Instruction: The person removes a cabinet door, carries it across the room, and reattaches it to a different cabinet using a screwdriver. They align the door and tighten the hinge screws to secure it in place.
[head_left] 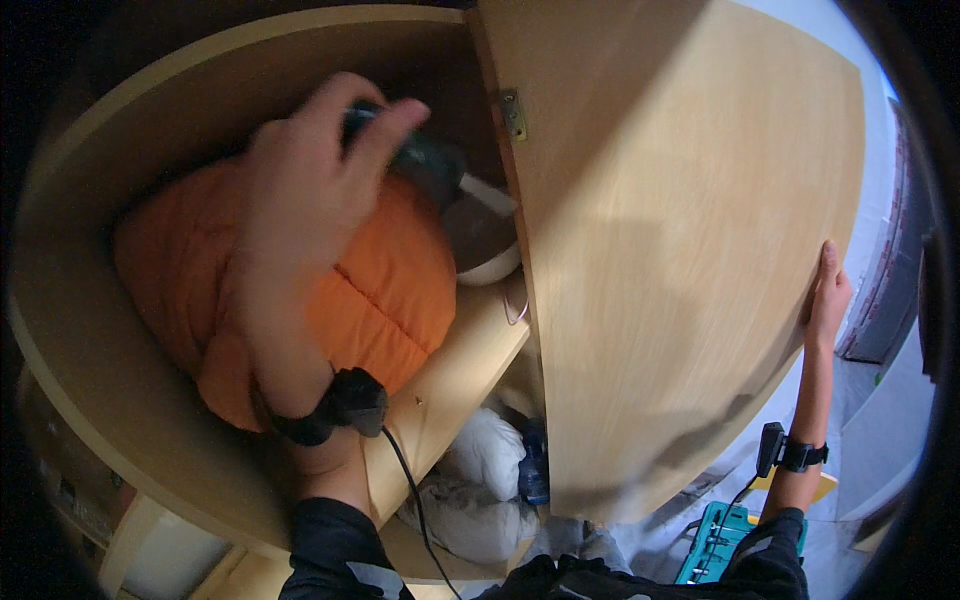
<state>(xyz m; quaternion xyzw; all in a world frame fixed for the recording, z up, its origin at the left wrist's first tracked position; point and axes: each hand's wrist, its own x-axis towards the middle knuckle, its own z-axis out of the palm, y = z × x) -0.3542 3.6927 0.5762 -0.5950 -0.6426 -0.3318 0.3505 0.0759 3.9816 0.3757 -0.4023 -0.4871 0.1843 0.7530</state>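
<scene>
Inside a wooden cabinet, my left hand is closed around a dark green, roughly cylindrical object. Motion blur hides its exact kind. Below that hand lies an orange quilted padded garment or cushion, bulging across the shelf. Just past the green object, by the hinge side, sits a rounded whitish thing with a pale strip above it, partly hidden. My right hand grips the outer edge of the swung-out wooden door, fingers behind it and thumb on the near face.
A metal hinge joins door and cabinet. Under the shelf are white bundled bags and a dark blue bottle-like item. A teal case lies on the floor by my right arm. A black cable trails from my left wrist.
</scene>
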